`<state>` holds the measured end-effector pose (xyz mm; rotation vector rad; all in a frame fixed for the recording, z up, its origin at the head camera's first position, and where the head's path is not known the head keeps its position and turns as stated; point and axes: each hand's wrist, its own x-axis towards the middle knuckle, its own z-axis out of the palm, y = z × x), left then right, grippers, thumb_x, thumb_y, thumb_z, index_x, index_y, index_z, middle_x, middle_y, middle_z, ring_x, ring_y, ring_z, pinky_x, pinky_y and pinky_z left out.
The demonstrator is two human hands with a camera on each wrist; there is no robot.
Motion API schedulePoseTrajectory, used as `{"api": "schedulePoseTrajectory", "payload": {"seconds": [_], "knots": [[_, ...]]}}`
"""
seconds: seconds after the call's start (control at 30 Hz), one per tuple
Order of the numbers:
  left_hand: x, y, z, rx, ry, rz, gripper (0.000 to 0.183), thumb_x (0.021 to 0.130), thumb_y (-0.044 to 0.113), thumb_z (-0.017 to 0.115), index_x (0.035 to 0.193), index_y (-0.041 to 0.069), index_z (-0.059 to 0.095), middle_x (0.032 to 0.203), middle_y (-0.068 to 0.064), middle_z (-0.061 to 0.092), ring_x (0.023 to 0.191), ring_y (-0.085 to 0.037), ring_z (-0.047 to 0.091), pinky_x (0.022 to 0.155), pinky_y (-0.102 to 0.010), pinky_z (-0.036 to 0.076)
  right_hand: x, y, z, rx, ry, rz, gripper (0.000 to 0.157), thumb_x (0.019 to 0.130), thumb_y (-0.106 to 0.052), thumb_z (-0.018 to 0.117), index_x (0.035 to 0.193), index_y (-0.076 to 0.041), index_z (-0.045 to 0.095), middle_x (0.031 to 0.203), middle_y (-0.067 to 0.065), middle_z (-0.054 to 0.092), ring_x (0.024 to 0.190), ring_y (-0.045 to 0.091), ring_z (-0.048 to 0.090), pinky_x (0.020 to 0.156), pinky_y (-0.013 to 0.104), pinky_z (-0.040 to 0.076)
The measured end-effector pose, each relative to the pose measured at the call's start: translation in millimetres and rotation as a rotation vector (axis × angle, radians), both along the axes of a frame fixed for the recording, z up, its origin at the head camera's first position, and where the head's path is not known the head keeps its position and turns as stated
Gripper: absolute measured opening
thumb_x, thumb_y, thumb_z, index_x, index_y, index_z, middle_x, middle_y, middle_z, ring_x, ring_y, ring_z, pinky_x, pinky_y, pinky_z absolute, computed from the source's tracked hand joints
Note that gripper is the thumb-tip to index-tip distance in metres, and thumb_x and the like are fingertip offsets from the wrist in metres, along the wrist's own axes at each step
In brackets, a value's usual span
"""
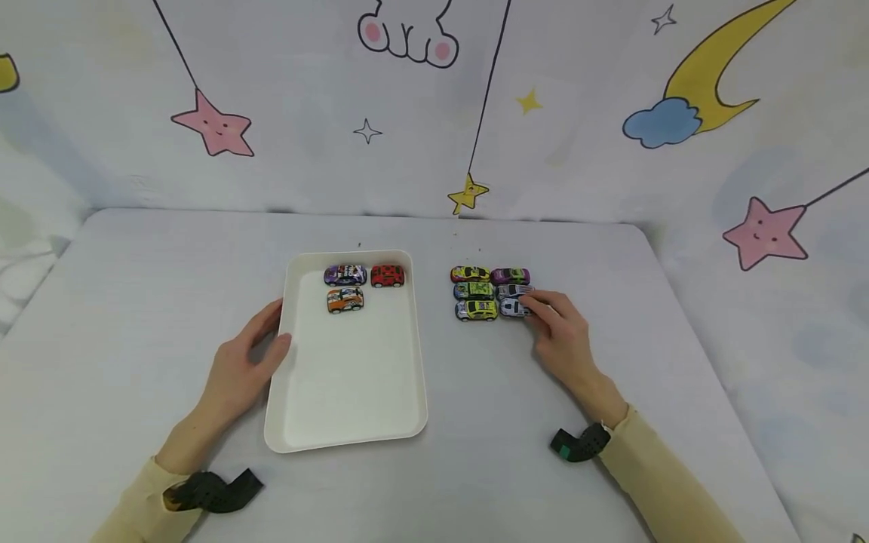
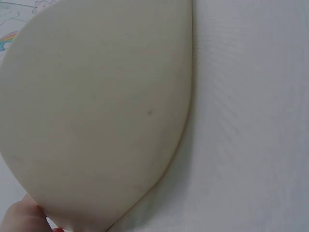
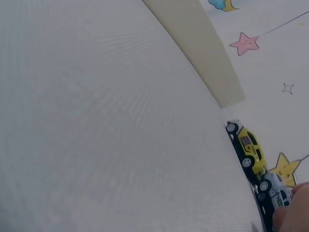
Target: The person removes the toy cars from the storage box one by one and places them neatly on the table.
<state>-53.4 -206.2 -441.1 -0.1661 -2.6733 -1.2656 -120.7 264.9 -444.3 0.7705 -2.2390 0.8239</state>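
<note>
A white tray (image 1: 346,392) lies on the table with three toy cars along its far end: a purple one (image 1: 345,275), a red one (image 1: 388,276) and an orange one (image 1: 345,300). My left hand (image 1: 241,369) holds the tray's left side, thumb at the rim and other fingertips partly hidden by the wall. To the right, more toy cars stand close together in two columns. My right hand (image 1: 563,339) pinches the white toy car (image 3: 277,193) at the near right of this group, partly covering it. Beside it stands a yellow toy car (image 3: 248,147).
In the group are also a yellow-and-red car (image 1: 470,274), a green car (image 1: 473,291), a purple-green car (image 1: 511,276) and a grey car (image 1: 512,290). A white cloth covers the table (image 1: 489,475). Behind it hangs a backdrop (image 1: 285,98) printed with stars and a moon.
</note>
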Motion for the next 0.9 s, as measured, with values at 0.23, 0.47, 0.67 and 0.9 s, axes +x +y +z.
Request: {"api": "schedulePoseTrajectory", "payload": {"seconds": [0.23,0.47,0.67,0.9], "knots": [[0.2,-0.1,0.3,0.001,-0.001,0.000,0.055,0.101,0.028,0.059,0.153,0.024,0.042,0.142,-0.012,0.059,0.129,0.009,0.044,0.100,-0.008,0.028,-0.2,0.3,-0.9,0.019,-0.034,-0.006,0.036,0.077,0.024,0.067,0.105,0.003,0.075,0.108,0.017,0.070,0.103,0.033,0.064,0.092,0.030,0.046],[-0.2,-0.1,0.1,-0.002,-0.006,0.000,0.055,0.101,0.028,0.059,0.153,0.023,0.042,0.143,-0.012,0.058,0.129,0.011,0.043,0.100,-0.008,0.027,-0.1,1.0,-0.5,0.031,-0.085,-0.016,0.035,0.079,0.022,0.066,0.107,0.002,0.075,0.109,0.015,0.071,0.104,0.031,0.061,0.091,0.031,0.045],[-0.4,-0.3,0.2,0.002,0.000,-0.006,0.055,0.101,0.028,0.059,0.153,0.022,0.042,0.143,-0.012,0.058,0.128,0.014,0.041,0.099,-0.006,0.026,0.4,1.4,-0.5,0.054,-0.117,-0.032,0.033,0.080,0.017,0.067,0.109,0.002,0.073,0.112,0.014,0.070,0.106,0.030,0.060,0.092,0.036,0.045],[-0.1,0.1,1.4,0.001,-0.011,-0.010,0.055,0.101,0.028,0.059,0.153,0.023,0.042,0.144,-0.013,0.057,0.130,0.009,0.043,0.099,-0.007,0.027,-0.4,0.6,-0.7,0.034,-0.097,-0.030,0.038,0.078,0.016,0.066,0.112,0.002,0.072,0.113,0.016,0.069,0.106,0.032,0.060,0.090,0.043,0.046]]}}
